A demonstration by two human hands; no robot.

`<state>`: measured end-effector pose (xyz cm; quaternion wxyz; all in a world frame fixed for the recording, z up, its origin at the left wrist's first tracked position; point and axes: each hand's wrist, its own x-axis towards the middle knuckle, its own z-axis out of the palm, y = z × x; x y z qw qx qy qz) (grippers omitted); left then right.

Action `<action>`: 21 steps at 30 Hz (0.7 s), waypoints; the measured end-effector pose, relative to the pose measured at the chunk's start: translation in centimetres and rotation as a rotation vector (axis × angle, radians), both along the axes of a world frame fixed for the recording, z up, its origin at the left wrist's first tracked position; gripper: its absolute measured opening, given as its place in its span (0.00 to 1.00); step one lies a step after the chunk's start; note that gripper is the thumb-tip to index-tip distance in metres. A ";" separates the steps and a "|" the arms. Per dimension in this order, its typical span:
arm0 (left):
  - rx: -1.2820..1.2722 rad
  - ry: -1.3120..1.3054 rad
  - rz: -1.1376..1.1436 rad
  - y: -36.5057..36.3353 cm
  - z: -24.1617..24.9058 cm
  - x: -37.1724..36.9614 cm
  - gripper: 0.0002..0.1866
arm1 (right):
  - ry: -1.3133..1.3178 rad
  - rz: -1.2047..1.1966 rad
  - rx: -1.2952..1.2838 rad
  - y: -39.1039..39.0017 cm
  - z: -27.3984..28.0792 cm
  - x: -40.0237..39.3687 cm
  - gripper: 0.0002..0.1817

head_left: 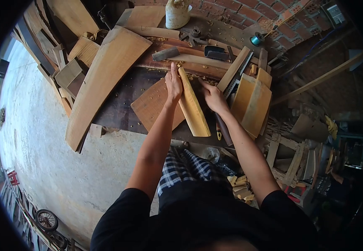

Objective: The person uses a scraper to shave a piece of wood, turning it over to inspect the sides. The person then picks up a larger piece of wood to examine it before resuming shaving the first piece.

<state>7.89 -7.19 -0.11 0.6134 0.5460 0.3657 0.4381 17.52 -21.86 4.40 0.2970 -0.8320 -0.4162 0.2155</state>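
Observation:
My left hand [174, 87] grips the left side of a yellow wooden board [193, 108] near its far end. The board stands tilted over the bench, its broad end toward me. To its right, apart from it, my right hand [215, 99] reaches over the bench with the index finger stretched out; its other fingers are partly hidden. Beneath the right wrist lie a dark long piece [223, 129] and a yellow-and-black handle [219, 133]. A flat brown wooden panel [150, 104] rests under the left forearm. Wood shavings lie around the far end of the board.
A long tapered plank [106, 81] crosses the bench's left side. Beyond my hands lie a grey block [165, 54], a dark curved piece [215, 52] and a toothed saw blade [245, 65]. Stacked boards [250, 104] stand at right. A white bucket [177, 16] sits near the brick wall.

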 end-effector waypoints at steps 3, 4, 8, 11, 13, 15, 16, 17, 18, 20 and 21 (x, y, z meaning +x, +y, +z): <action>-0.101 -0.135 -0.047 0.1 -1.2 -0.3 0.40 | -0.114 0.061 0.237 -3.2 -2.6 -0.6 0.24; -0.107 -0.150 -0.021 0.0 -1.4 -0.4 0.39 | -0.107 0.060 0.239 -3.7 -0.9 -1.5 0.24; -0.058 0.012 0.015 0.0 -0.2 -0.9 0.38 | -0.016 -0.046 0.225 -6.2 5.2 -5.5 0.27; -0.106 -0.001 0.023 -0.1 -0.4 -0.4 0.37 | -0.259 0.192 0.053 -7.6 8.6 -7.6 0.29; -0.165 -0.071 0.021 -0.2 -0.5 -0.1 0.37 | -0.376 0.228 -0.112 -8.5 9.4 -8.7 0.31; -0.104 -0.010 0.069 0.2 -0.7 0.2 0.37 | -0.408 0.248 -0.152 -8.4 9.4 -8.9 0.31; -0.041 0.063 0.101 0.1 -1.0 0.2 0.37 | -0.430 0.251 -0.188 -8.3 9.3 -9.1 0.31; -0.063 0.029 0.069 0.0 -1.3 0.2 0.36 | -0.430 0.256 -0.197 -7.3 8.7 -8.7 0.31; -0.068 0.027 0.070 0.2 -1.6 0.3 0.36 | -0.474 0.247 -0.084 -5.1 7.7 -7.8 0.31; -0.125 -0.068 0.074 0.9 -2.4 0.4 0.36 | -0.514 0.242 0.028 -3.7 7.1 -7.3 0.31; -0.137 -0.083 0.106 0.7 -2.1 0.4 0.36 | -0.527 0.246 0.005 -3.4 7.3 -7.2 0.31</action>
